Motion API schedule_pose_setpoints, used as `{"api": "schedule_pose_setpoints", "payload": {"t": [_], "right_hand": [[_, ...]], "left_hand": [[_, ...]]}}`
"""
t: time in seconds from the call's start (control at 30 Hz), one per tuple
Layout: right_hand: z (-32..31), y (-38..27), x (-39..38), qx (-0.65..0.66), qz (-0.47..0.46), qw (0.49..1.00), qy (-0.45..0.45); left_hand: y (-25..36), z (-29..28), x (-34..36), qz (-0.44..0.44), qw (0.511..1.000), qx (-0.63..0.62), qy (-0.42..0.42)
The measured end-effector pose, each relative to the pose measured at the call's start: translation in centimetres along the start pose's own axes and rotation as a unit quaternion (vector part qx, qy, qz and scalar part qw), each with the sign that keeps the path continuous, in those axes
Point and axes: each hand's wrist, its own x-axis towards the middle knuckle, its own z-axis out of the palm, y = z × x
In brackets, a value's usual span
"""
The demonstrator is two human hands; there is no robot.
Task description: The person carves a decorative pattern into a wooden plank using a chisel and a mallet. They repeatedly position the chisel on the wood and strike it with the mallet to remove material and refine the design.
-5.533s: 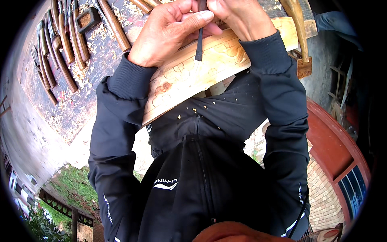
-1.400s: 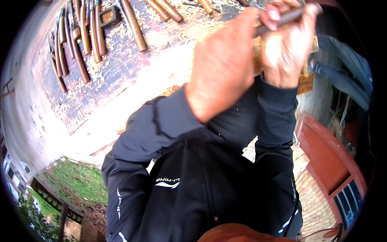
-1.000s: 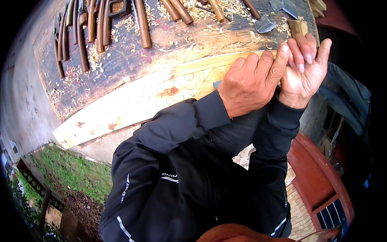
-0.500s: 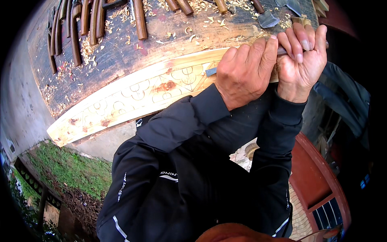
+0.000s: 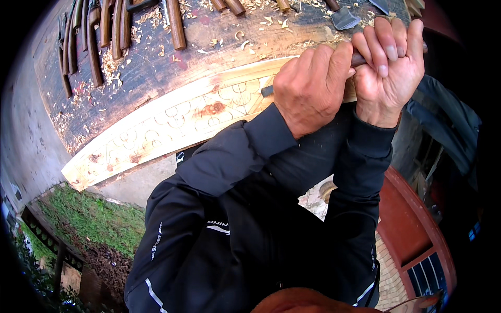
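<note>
A long pale wooden board, tapering at its left end and marked with curved pencil-like lines, lies along the near side of the workbench. My left hand is wrapped round the lower part of a wood chisel, over the board's right portion. Left of that fist the chisel's flat metal blade pokes out against the marked surface. Its brown wooden handle shows between my hands. Further right, my right hand curls its fingers over the handle, palm turned upward. The rest of the chisel is covered by my hands.
Several wooden-handled tools lie along the far left of the workbench, amid scattered shavings. A broad metal blade rests near the far right. A red-brown wooden frame stands at lower right, dark cloth above it.
Both hands and the chisel have shifted a little left and up in the picture. The blade, bright before, now looks dark. The grip stays the same.
</note>
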Motion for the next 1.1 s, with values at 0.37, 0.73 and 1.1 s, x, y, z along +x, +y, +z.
{"api": "schedule_pose_setpoints", "payload": {"t": [0.37, 0.73, 1.1], "right_hand": [[-0.3, 0.6, 0.5, 0.042, 0.017, 0.999, -0.029], [-0.4, 0.9, 0.1, 0.051, 0.016, 0.998, 0.017], [0.2, 1.5, -1.1, 0.037, -0.015, 0.997, 0.066]], "left_hand": [[0.0, 0.1, -0.1, -0.021, 0.999, -0.027, 0.003], [0.1, 0.2, -0.1, -0.049, 0.997, -0.055, 0.011], [0.1, -0.5, -0.3, -0.059, 0.997, -0.055, -0.015]]}}
